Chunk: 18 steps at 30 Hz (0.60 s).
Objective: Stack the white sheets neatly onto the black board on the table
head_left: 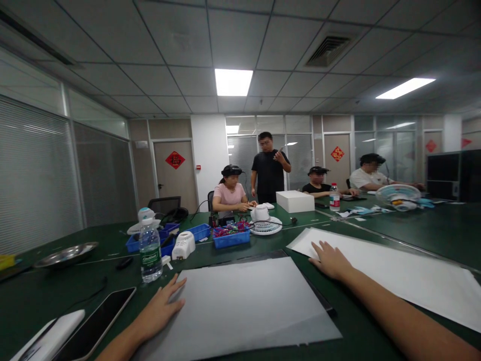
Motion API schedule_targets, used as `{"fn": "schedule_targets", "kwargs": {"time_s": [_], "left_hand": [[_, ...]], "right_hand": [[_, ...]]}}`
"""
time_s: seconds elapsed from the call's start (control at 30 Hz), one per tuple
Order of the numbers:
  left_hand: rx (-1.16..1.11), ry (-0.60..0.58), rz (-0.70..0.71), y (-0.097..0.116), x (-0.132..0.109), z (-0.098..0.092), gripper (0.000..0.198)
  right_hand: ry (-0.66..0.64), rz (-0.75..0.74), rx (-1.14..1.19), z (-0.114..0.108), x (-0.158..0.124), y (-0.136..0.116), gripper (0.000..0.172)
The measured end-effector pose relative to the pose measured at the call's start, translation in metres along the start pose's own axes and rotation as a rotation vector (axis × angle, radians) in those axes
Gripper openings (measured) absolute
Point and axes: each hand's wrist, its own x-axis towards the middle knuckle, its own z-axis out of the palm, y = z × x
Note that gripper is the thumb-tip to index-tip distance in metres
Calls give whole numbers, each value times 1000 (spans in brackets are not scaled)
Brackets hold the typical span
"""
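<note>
A translucent whitish sheet [244,306] lies on the green table directly before me, with a dark flat board [277,254] showing along its far and right edges. At the sheet's left edge rests my left hand [160,308], fingers apart and nothing held. My right hand [331,259] lies with spread fingers on the left end of a long white sheet or stack of paper [406,271] to the right. Whether that paper is one layer or several, I cannot tell.
Left of me are a phone [99,323], a white box [56,336], a water bottle [151,255] and a metal dish [67,254]. Ahead stand a blue basket of wires [231,238], white fan parts [265,223] and a white foam block [295,201]. Several people are across the table.
</note>
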Motion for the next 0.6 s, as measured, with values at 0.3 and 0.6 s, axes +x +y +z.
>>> {"fn": "schedule_targets", "kwargs": {"time_s": [0.3,0.6], "left_hand": [[38,4,3,-2,6,4,69],[8,44,-3,-3,6,2,76]], "right_hand": [[-93,111,-80,3,16,41,35],[95,50,-123,-26,0,2,33]]}}
